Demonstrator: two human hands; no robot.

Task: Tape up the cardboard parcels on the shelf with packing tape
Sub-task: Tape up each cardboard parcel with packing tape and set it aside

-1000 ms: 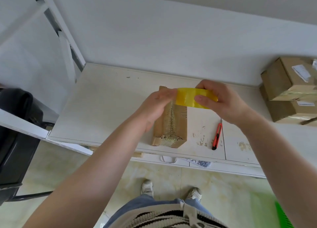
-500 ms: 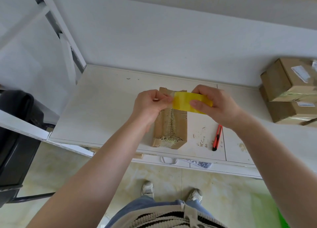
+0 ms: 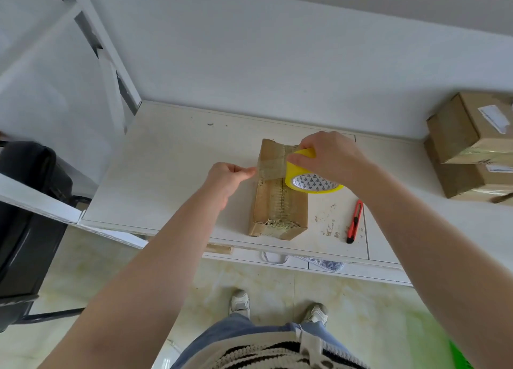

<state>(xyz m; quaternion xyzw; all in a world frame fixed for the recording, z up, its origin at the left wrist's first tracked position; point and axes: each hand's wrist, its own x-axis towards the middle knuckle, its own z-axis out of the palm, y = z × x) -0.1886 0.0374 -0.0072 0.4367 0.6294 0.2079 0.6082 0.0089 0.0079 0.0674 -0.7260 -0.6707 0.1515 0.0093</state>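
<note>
head view looks down on a white shelf (image 3: 172, 179) where a long cardboard parcel (image 3: 280, 202) lies lengthwise, its near end close to the shelf's front edge and its far end toward the wall. frayed, fibrous old tape runs along the parcel's top seam and bunches at the near end. the right hand (image 3: 330, 157) grips a yellow roll of packing tape (image 3: 308, 177) above the far right part of the parcel, fingers curled over the roll's rim, the patterned inner core facing the camera. a clear strip of tape (image 3: 270, 168) stretches leftward from the roll across the parcel's top. the left hand (image 3: 227, 177) pinches the free end of that strip between thumb and fingertips, just past the parcel's left edge, with the other fingers curled in. whether the strip already touches the cardboard cannot be told. a red utility knife (image 3: 354, 222) lies on the shelf to the right of the parcel, apart from it, with small crumbs of debris scattered between them. at the far right of the shelf two brown cardboard boxes (image 3: 472, 146) sit stacked, each with a white label and shiny tape. below the shelf edge are a pale tiled floor (image 3: 83, 271), the person's light sneakers (image 3: 240, 302) and blue jeans. a black chair (image 3: 25, 216) stands at the left.
</note>
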